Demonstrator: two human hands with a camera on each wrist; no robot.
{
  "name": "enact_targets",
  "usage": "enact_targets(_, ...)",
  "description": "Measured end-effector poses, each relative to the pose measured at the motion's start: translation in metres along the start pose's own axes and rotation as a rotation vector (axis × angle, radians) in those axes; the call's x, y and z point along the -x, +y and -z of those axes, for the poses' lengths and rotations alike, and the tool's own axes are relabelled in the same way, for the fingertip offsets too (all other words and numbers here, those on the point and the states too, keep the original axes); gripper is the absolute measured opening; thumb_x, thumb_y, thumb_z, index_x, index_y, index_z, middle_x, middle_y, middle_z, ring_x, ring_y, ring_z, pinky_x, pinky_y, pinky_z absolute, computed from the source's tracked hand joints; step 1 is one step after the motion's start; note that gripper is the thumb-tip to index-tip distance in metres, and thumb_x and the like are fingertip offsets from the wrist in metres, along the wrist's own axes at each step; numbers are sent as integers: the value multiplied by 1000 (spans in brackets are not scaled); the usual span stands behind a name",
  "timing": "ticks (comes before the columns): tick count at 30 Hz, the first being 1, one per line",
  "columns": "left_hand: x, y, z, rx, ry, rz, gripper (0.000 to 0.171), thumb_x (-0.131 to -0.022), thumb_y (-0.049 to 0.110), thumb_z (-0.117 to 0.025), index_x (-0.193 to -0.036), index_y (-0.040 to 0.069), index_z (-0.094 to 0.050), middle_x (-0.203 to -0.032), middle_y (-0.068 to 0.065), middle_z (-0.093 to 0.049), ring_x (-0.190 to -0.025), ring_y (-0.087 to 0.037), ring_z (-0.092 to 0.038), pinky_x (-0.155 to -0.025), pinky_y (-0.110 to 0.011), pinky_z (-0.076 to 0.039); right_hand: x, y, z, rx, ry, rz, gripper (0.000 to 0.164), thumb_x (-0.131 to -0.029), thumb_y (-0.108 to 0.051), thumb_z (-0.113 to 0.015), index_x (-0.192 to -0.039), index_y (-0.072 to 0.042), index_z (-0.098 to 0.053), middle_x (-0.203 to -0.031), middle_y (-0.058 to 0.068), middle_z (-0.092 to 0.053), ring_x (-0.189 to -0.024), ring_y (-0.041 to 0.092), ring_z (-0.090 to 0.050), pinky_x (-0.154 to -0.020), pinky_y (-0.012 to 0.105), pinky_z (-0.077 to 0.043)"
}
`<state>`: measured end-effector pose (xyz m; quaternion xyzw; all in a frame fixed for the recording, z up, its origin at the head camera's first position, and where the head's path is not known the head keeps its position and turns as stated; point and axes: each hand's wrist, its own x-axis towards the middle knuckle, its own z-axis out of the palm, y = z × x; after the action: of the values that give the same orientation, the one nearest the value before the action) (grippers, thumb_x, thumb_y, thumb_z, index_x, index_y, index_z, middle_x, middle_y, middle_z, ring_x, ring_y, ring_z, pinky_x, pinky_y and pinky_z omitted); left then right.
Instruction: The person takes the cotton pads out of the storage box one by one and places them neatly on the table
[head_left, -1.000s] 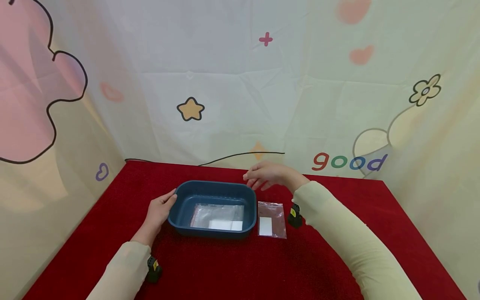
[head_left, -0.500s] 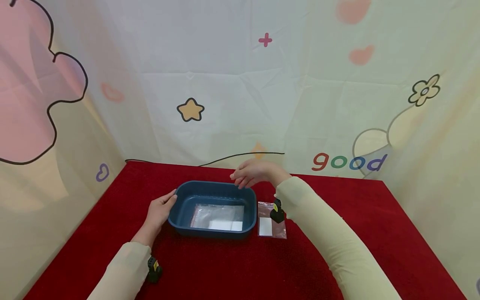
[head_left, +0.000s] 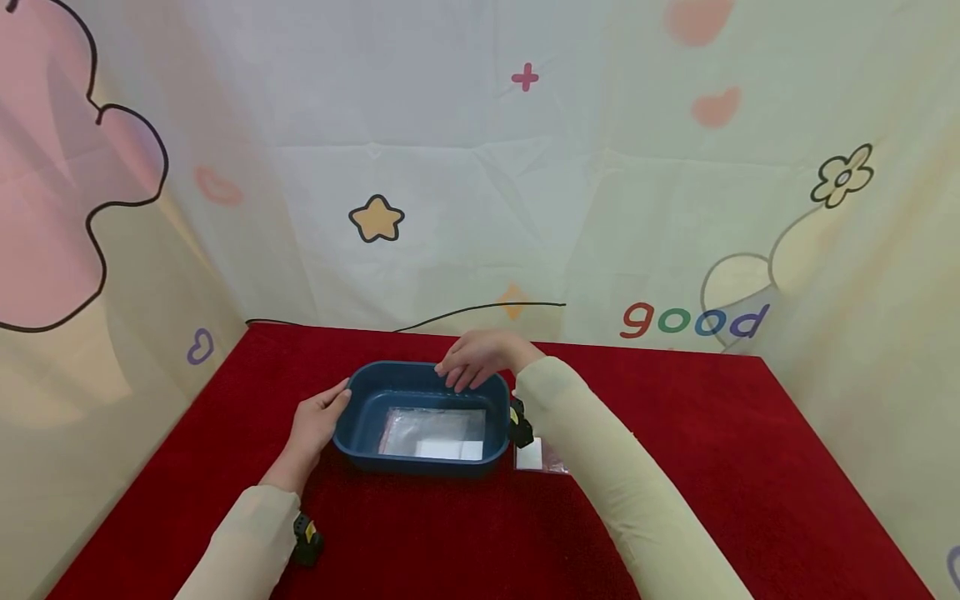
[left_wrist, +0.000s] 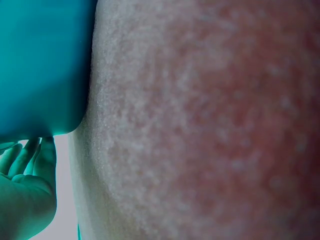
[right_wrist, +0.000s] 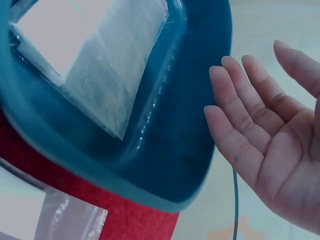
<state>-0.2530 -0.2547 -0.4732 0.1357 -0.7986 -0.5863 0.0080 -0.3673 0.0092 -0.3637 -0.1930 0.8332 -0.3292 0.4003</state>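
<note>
A blue plastic basin (head_left: 420,467) lies in front of me with clear zip bags (head_left: 431,429) stacked flat inside, white labels on them. My left hand (head_left: 313,423) holds the basin's left end, thumb at the rim; in the left wrist view, the fingers (left_wrist: 46,160) reach the basin's side. Over the basin's far right rim hangs my right hand (head_left: 480,358), fingers loosely bent and holding nothing. The right wrist view shows its palm (right_wrist: 287,165) beside the basin wall. Right of the basin lies a single zip bag (head_left: 529,455) with a white label, partly hidden by the right forearm.
Red cloth (head_left: 420,542) covers the table. A pale printed curtain (head_left: 465,225) rises behind it and along both sides. Each wrist carries a small black camera, the right one (head_left: 519,423) close to the basin's right end.
My right hand has moved left from beyond the basin's far right corner to over its far rim, and its forearm now covers part of the single bag. The left hand stays put.
</note>
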Motion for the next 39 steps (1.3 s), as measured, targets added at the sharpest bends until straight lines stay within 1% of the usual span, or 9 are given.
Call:
enact_targets(6,0,0,0,9,8,-2,49,-110,23,-48,-155,5,-42,-162,-18,-39,-155,-35,-33,-124,-51,-37,-11,-1,-8,-2,19,-23,45,-102,-30,-62,-138,-3,-62,-133,16,-68,-126,33,-66,-113,44,-52)
enact_targets(11,-1,0,-1,10,7,-4,48,-110,22,-47,-154,4,-42,-162,-18,-39,-155,-35,-32,-124,-51,-36,-19,0,-16,12,33,-46,42,-102,-29,-62,-135,-5,-66,-132,16,-69,-121,29,-68,-113,45,-51)
enact_targets(19,-1,0,-2,-4,11,-6,48,-110,22,-48,-154,4,-43,-160,-19,-40,-155,-35,-33,-125,-51,-35,-27,0,-28,83,12,-80,37,-103,-28,-60,-131,-6,-69,-124,13,-73,-119,27,-69,-110,44,-54)
enact_targets(24,-1,0,-1,-2,11,-7,48,-110,22,-47,-154,4,-43,-160,-19,-40,-154,-35,-34,-124,-51,-36,-33,-1,-32,102,13,-93,35,-102,-28,-62,-126,-5,-72,-124,13,-73,-117,26,-70,-109,44,-54)
enact_targets(32,-1,0,-1,-8,7,-17,48,-110,21,-46,-154,3,-43,-161,-19,-39,-155,-35,-33,-123,-51,-37,-35,-1,-39,135,21,-136,34,-101,-28,-64,-124,-4,-72,-127,13,-72,-119,27,-68,-108,46,-54)
enact_targets(36,-1,0,-1,-5,9,-15,48,-110,21,-47,-154,3,-42,-161,-19,-39,-155,-36,-33,-123,-51,-37,-36,-4,-42,131,12,-169,32,-100,-27,-65,-123,-5,-72,-123,12,-73,-116,26,-67,-110,47,-53)
enact_targets(39,0,0,0,-1,4,-12,48,-110,22,-47,-155,4,-42,-162,-19,-39,-155,-36,-32,-123,-51,-37,-38,-6,-43,145,-13,-197,31,-101,-25,-64,-122,-5,-73,-115,10,-73,-109,22,-66,-110,47,-52)
